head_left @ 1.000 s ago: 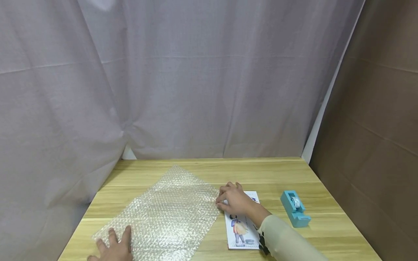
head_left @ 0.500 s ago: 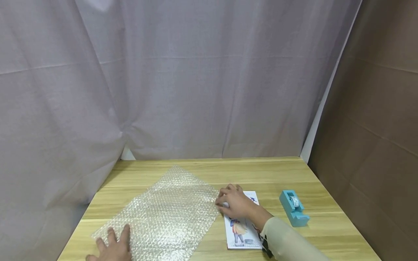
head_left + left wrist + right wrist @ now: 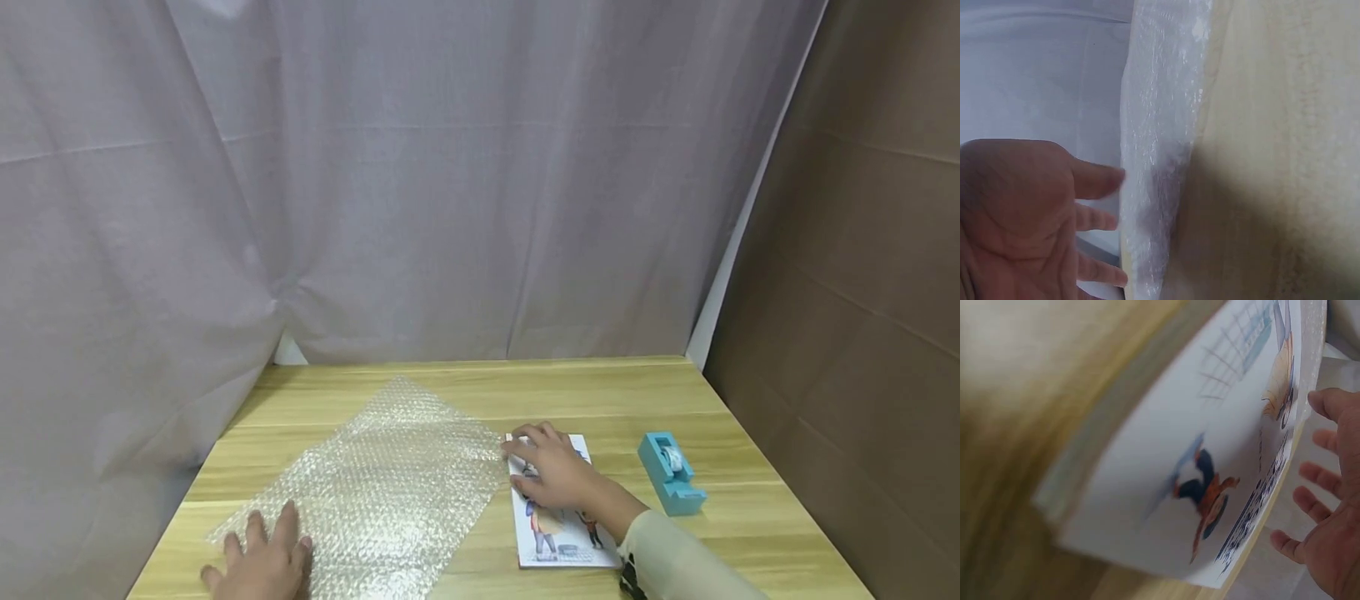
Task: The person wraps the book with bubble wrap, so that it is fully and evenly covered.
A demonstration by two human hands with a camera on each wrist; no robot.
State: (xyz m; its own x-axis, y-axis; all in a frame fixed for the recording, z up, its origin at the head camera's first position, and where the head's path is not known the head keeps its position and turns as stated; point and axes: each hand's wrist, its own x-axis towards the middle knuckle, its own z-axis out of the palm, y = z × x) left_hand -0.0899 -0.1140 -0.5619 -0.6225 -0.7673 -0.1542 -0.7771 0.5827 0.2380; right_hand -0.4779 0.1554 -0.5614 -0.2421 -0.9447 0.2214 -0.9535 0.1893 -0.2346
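Observation:
A sheet of clear bubble wrap (image 3: pixel 397 483) lies flat and slantwise across the left and middle of the table. On its lower left part is my left hand (image 3: pixel 262 558), fingers spread; the left wrist view shows its palm (image 3: pixel 1022 231) with nothing in it. To the right of the sheet lies a white book (image 3: pixel 558 537) with painted figures on its cover. My right hand (image 3: pixel 553 473) is over the book's upper part, fingers spread and slightly bent. In the right wrist view a thumb (image 3: pixel 1333 403) is close to the book; contact is unclear.
A turquoise tape dispenser (image 3: pixel 675 479) with a roll of tape stands right of the book on the wooden table (image 3: pixel 750 517). Grey curtains (image 3: pixel 420 208) hang behind, and a brown cloth (image 3: pixel 847 292) hangs along the right side.
My right hand has left the bubble wrap's right corner, shifted slightly right over the book and spread its fingers. My left hand has spread its thumb a little, staying in nearly the same place.

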